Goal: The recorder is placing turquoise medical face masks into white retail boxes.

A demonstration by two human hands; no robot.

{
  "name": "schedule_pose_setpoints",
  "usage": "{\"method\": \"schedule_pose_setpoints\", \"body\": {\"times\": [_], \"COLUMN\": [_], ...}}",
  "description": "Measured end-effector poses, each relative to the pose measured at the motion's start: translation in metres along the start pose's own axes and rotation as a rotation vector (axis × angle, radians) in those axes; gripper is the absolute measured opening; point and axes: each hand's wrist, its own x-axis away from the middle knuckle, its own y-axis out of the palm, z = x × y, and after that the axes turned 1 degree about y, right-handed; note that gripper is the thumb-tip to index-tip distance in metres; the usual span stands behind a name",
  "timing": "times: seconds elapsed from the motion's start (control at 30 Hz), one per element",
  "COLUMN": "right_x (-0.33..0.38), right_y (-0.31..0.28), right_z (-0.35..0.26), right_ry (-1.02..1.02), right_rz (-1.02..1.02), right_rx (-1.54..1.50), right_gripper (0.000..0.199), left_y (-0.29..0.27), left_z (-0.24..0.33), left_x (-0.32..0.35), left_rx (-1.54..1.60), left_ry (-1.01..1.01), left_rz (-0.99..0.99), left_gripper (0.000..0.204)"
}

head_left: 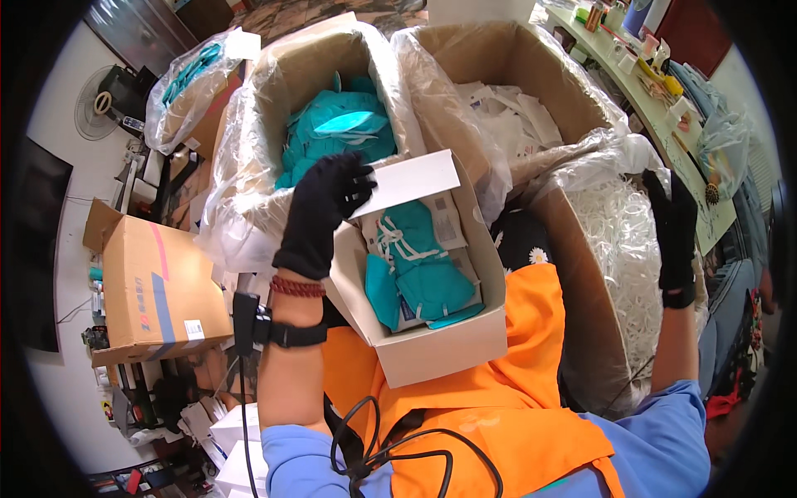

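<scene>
A small open carton [440, 353] rests on my lap. Inside it, teal folded face masks [436, 286] with white ear loops lie over white printed packets [446, 217]. My left hand [320, 212], in a black glove, is at the carton's far left corner, beside its raised white flap [413, 183]. Its fingers are bent and apart, with nothing visible in them. On the right, my black-gloved right hand [674, 228] is over a plastic-lined box of loose white straps [610, 249]. Its fingers stretch away from me, apart, near the box's far right edge.
Ahead stand two big plastic-lined cardboard boxes, one with a heap of teal masks [340, 129], one with white packets [515, 120]. A closed brown carton [166, 282] stands at left, near a fan [98, 104]. A cluttered long table [656, 124] runs along the right. A black cable [374, 456] crosses my lap.
</scene>
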Motion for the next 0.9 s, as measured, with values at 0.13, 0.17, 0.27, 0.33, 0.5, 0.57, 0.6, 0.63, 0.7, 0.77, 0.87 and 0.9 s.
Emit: {"method": "schedule_pose_setpoints", "body": {"times": [0.13, 0.17, 0.27, 0.33, 0.5, 0.57, 0.6, 0.63, 0.7, 0.77, 0.87, 0.9], "right_x": [0.02, 0.024, 0.007, -0.001, 0.001, -0.007, -0.006, -0.002, 0.003, 0.003, 0.004, -0.004], "right_y": [-0.052, -0.063, -0.068, -0.079, -0.078, -0.076, -0.081, -0.071, -0.046, -0.024, -0.006, 0.008], "right_z": [0.116, 0.131, 0.134, 0.148, 0.113, 0.13, 0.14, 0.127, 0.092, 0.066, 0.035, 0.021], "right_ry": [-0.564, -0.55, -0.192, -0.269, -0.463, -0.425, -0.373, -0.397, -0.25, -0.107, -0.541, -0.569], "right_rz": [-0.224, -0.288, -0.62, -0.542, -0.318, -0.467, -0.615, -0.578, -0.544, -0.501, -0.396, -0.414], "right_rx": [0.723, 0.697, 0.99, 0.982, 0.683, 0.83, 0.979, 1.012, 0.891, 0.771, 0.5, 0.444], "right_gripper": [0.041, 0.042, 0.042, 0.042, 0.026, 0.026, 0.029, 0.034, 0.036, 0.038, 0.054, 0.054], "left_y": [0.018, 0.017, 0.021, 0.023, 0.037, 0.043, 0.045, 0.042, 0.032, 0.027, 0.03, 0.034], "left_z": [-0.032, -0.04, -0.056, -0.068, -0.068, -0.056, -0.053, -0.042, -0.04, -0.047, -0.077, -0.07], "left_x": [0.028, 0.036, 0.066, 0.068, 0.081, 0.085, 0.083, 0.085, 0.086, 0.084, 0.069, 0.069], "left_rx": [-0.572, -0.935, -1.517, -1.808, -1.622, -1.449, -1.275, -1.178, -1.102, -1.025, -1.334, -1.505], "left_ry": [-0.183, -0.019, 0.274, 0.151, -0.013, -0.099, -0.176, -0.199, -0.193, -0.18, 0.222, 0.29], "left_rz": [0.1, 0.055, 0.086, 0.021, -0.05, -0.145, -0.245, -0.387, -0.473, -0.554, -0.469, -0.444], "left_gripper": [0.022, 0.025, 0.036, 0.031, 0.036, 0.036, 0.036, 0.035, 0.033, 0.033, 0.027, 0.025]}}
